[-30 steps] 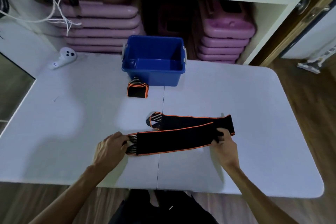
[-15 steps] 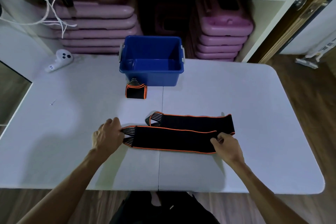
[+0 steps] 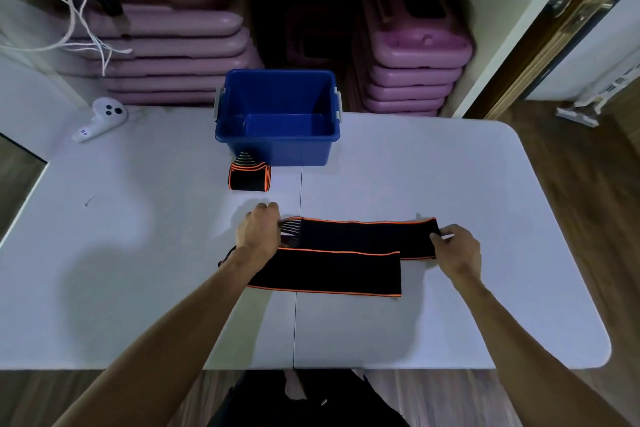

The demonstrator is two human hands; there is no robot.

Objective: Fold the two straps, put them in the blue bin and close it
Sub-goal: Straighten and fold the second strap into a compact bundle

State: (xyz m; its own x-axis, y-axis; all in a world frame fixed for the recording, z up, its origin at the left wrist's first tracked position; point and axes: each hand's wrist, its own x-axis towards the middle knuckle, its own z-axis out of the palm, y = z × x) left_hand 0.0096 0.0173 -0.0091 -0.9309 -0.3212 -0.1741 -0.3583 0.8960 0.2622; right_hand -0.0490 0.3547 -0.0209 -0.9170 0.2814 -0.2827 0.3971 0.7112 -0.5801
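Count on/around the white table (image 3: pixel 450 184): 2 straps, 1 bin, 1 controller, 2 hands.

1 black/orange strap (image 3: pixel 346 263) laid out, 1 folded strap (image 3: pixel 249 177) by 1 open blue bin (image 3: pixel 277 149); 1 white controller (image 3: pixel 100 120); left hand (image 3: pixel 259 234) + right hand (image 3: pixel 459 250); 2 stacks of purple cases behind, approx.

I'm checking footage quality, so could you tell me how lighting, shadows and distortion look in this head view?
Head view: dim, bluish light; a soft wide shadow falls on the white table left of the left hand; wide-angle lens bows the table edges; the long strap and blue bin read clearly, slightly soft.
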